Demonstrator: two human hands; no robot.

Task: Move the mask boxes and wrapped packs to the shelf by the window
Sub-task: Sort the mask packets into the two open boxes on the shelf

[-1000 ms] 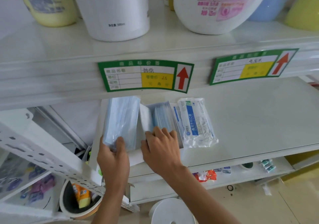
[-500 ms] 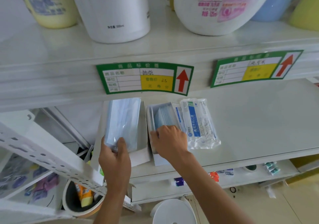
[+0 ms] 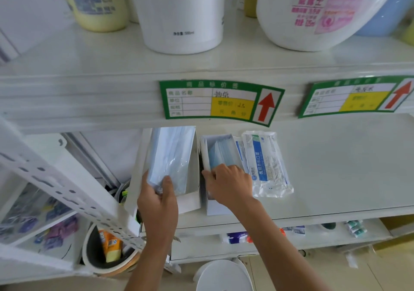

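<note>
Two white open mask boxes stand side by side on the white shelf (image 3: 336,167). My left hand (image 3: 156,199) pinches a clear pack of blue masks (image 3: 171,156) at its near end, over the left box (image 3: 190,199). My right hand (image 3: 228,184) grips the near end of the right box (image 3: 215,208), which holds blue masks (image 3: 220,154). A wrapped pack with a blue label (image 3: 265,163) lies flat on the shelf, just right of that box.
The upper shelf (image 3: 89,84) overhangs close above, with lotion bottles (image 3: 181,13) and green price tags (image 3: 219,102). A white perforated rack (image 3: 56,183) juts in at left over a bucket (image 3: 105,250). A lower shelf (image 3: 291,232) holds small items.
My right hand has drawn back from the left box to the right box's near end, and the two boxes now stand apart. My left hand has kept hold of the mask pack.
</note>
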